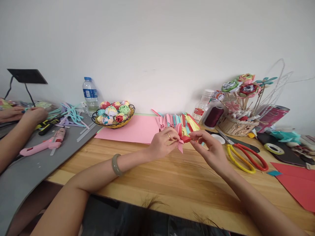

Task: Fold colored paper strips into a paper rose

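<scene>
- White wall (157,49) rises behind a wood-grain table (147,183), with a grey work surface (73,149) on the left.
- Pink paper sheet (137,129) lies flat, partly beneath a black-rimmed basket (118,125) of crumpled-paper flowers (112,111).
- Scissors (242,155) with one yellow and one red handle rest right of the right forearm; a careless outward swing of that arm could knock them.
- Folded paper pieces (169,121), mostly pink, blue and yellow, are bunched just beyond the hands; a forward nudge might scatter them.
- Left hand (163,142) pinches the pink end of a folded paper piece between thumb and fingertips; right hand (209,147) pinches the red end.
- That red-and-pink folded paper piece (185,139) is between both hands, above the table. Uneven pulling could tear it, hard squeezing could flatten its folds, and loosening either pinch might let them open.
- Thin wire (203,167) lies near the right wrist, which could drag it.
</scene>
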`<state>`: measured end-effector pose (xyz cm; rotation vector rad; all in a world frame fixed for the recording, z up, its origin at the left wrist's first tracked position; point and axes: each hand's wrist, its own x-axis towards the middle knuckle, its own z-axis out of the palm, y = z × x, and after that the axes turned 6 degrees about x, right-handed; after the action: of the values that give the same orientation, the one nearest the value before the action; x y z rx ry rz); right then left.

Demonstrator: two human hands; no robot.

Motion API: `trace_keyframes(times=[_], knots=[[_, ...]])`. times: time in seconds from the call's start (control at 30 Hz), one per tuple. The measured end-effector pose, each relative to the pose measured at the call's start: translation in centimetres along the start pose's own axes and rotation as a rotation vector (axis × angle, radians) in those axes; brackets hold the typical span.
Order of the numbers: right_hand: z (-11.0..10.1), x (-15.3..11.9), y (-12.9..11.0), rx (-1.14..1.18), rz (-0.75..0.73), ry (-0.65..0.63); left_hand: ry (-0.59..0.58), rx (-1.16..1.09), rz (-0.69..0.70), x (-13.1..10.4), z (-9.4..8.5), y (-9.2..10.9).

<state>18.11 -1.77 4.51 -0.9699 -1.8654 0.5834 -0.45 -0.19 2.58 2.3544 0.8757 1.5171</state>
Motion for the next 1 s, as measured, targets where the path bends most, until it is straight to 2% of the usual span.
trace_keyframes(times=[0.13,0.33,0.53,0.77,1.0], knots=[[0.3,-0.1,-0.4,0.029,0.033,-0.046,0.04,0.111,0.192,-0.3,0.3,-0.5],[0.6,-0.2,-0.1,0.186,0.056,-0.109,0.02,0.33,0.315,-0.7,0.5,-0.7],[0.5,0.1,0.5,0.204,0.095,-0.119,-0.008,0.374,0.312,-0.7,0.6,-1.0],[0.4,0.4,1.2,0.284,0.17,-0.076,-0.039,0.385,0.286,-1.0,0.8,-1.5],[0.6,0.2,1.4,0.354,0.132,-0.034,0.0,0.346,0.244,-1.1,0.9,-1.5]])
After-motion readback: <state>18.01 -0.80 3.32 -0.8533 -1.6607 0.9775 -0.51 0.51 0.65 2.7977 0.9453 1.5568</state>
